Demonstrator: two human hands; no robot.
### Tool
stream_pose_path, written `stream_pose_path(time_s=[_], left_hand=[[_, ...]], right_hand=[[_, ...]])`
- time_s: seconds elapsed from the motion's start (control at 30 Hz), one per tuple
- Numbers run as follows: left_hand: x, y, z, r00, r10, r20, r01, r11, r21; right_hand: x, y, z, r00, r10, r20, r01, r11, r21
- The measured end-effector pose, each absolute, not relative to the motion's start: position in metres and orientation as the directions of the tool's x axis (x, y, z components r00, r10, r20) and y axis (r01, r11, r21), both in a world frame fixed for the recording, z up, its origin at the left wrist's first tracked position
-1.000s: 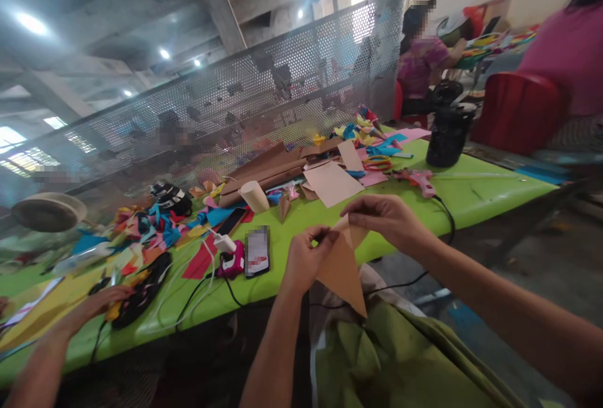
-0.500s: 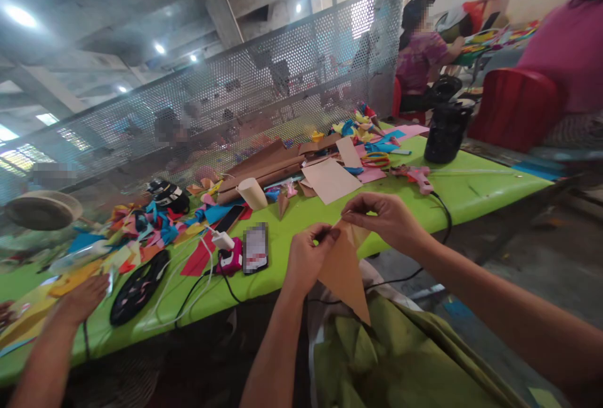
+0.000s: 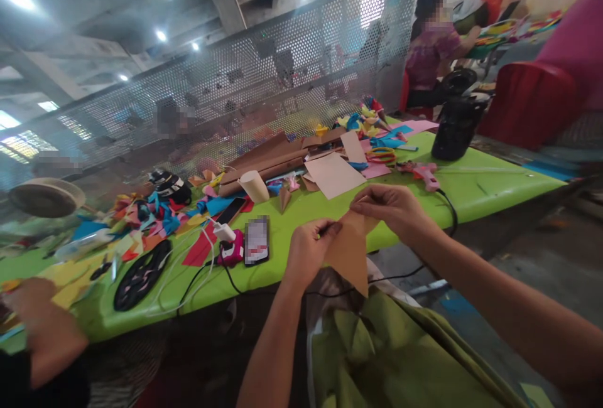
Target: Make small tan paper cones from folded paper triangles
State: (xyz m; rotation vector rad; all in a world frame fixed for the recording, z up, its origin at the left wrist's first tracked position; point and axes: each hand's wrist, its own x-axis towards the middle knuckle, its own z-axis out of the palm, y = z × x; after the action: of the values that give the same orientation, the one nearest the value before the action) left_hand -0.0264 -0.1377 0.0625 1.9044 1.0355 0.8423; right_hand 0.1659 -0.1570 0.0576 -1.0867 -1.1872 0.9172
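Note:
A sheet of brown paper [image 3: 349, 251] hangs between my hands over my lap, partly folded, with one corner pointing down. My left hand [image 3: 308, 248] pinches its left edge between thumb and fingers. At the upper right, my right hand [image 3: 389, 204] is closed on the paper's top corner, fingertips pressed together. Beyond my hands lie a pale sheet of card [image 3: 332, 172] and a small brown paper cone [image 3: 284, 198]. A pink glue gun [image 3: 421, 174] rests on the green table [image 3: 494, 176] past my right hand.
A phone [image 3: 257, 241], a pink power adapter [image 3: 232, 248] with cables and a black round-ended object [image 3: 144, 275] lie to the left. Another person's hand [image 3: 32, 301] works at far left. A black container [image 3: 456, 128] stands at right; a perforated metal screen [image 3: 264, 88] rises behind.
The brown paper has turned and its lower corner has risen slightly, still held by both hands. The other person's hand at left has moved left. The view has shifted a little.

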Motion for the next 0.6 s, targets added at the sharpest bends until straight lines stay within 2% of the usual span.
stream_pose_path(time_s=[0.17, 0.3, 0.47, 0.6], left_hand=[[-0.042, -0.131, 0.058, 0.434, 0.882, 0.186, 0.391, -0.37, 0.843], [-0.052, -0.122, 0.049, 0.403, 0.902, 0.157, 0.342, -0.307, 0.888], [-0.05, -0.117, 0.043, 0.277, 0.948, 0.158, 0.203, -0.219, 0.954], [-0.034, -0.122, 0.042, 0.302, 0.933, 0.195, 0.069, -0.225, 0.972]], right_hand=[[0.183, -0.152, 0.057, 0.286, 0.929, 0.235, -0.021, 0.251, -0.968], [0.197, -0.149, 0.052, 0.369, 0.903, 0.221, -0.072, 0.264, -0.962], [0.207, -0.146, 0.044, 0.459, 0.867, 0.196, -0.158, 0.296, -0.942], [0.203, -0.146, 0.04, 0.429, 0.882, 0.197, -0.147, 0.283, -0.948]])
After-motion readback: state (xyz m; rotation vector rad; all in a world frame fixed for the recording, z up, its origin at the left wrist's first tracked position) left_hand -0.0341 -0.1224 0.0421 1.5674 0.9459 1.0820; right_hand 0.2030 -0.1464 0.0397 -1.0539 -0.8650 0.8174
